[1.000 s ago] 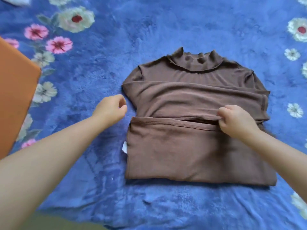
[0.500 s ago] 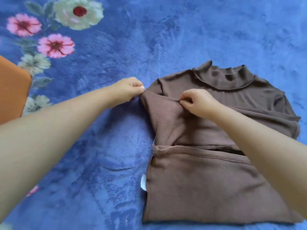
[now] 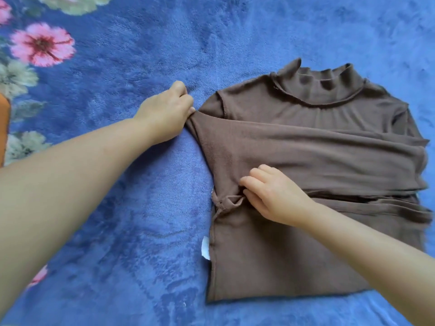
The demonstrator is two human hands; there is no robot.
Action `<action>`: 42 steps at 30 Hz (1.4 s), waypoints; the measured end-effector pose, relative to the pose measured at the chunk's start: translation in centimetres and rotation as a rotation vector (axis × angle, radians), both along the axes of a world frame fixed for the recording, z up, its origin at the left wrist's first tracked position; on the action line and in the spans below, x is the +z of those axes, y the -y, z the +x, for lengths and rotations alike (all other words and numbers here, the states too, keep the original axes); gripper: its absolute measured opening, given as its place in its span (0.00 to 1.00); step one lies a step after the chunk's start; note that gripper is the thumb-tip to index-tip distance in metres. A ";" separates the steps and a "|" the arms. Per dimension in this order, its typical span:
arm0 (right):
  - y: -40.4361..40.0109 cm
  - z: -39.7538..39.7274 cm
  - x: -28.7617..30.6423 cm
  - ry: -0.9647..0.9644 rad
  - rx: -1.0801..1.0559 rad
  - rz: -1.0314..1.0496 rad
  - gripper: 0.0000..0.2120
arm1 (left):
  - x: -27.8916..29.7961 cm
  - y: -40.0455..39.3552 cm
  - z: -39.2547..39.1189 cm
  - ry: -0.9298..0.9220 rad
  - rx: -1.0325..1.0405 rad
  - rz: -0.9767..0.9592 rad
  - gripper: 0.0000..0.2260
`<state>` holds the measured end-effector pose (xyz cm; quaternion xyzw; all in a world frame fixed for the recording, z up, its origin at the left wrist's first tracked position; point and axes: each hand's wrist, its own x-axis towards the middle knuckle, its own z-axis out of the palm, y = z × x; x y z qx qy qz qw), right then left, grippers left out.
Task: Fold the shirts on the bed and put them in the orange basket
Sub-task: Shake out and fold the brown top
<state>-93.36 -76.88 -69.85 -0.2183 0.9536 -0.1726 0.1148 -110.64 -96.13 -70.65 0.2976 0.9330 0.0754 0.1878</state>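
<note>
A brown high-neck shirt [image 3: 317,147] lies on the blue bed cover, collar at the far side, sleeves folded across the chest and the hem folded up over the lower half. My left hand [image 3: 164,116] pinches the shirt's left edge at the folded sleeve corner. My right hand [image 3: 270,194] rests on the shirt's left-middle part, fingers curled and pinching a small bunch of fabric near the hem fold. A thin strip of the orange basket [image 3: 3,128] shows at the left edge.
The blue plush bed cover [image 3: 117,220] with pink and white flowers [image 3: 42,44] fills the view. A white label [image 3: 206,248] sticks out from the shirt's left side.
My right hand moved from the upper sleeve edge down toward the hem fold, bunching fabric there. My left hand keeps hold of the left corner. The view shifted closer.
</note>
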 end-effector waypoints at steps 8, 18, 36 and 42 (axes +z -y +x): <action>-4.4 0.7 2.1 -0.023 -0.166 -0.063 0.12 | 0.8 0.5 2.5 -0.132 -0.077 0.229 0.18; -17.0 6.2 5.0 0.426 -0.217 0.459 0.18 | 3.4 -4.1 11.9 0.223 -0.407 -0.378 0.21; -24.6 7.1 8.1 1.045 0.001 0.849 0.10 | 7.9 -5.2 11.4 0.612 -0.099 -0.651 0.14; -27.5 5.6 10.1 1.279 -0.179 0.551 0.11 | 9.4 -6.0 10.6 0.704 -0.037 -0.772 0.14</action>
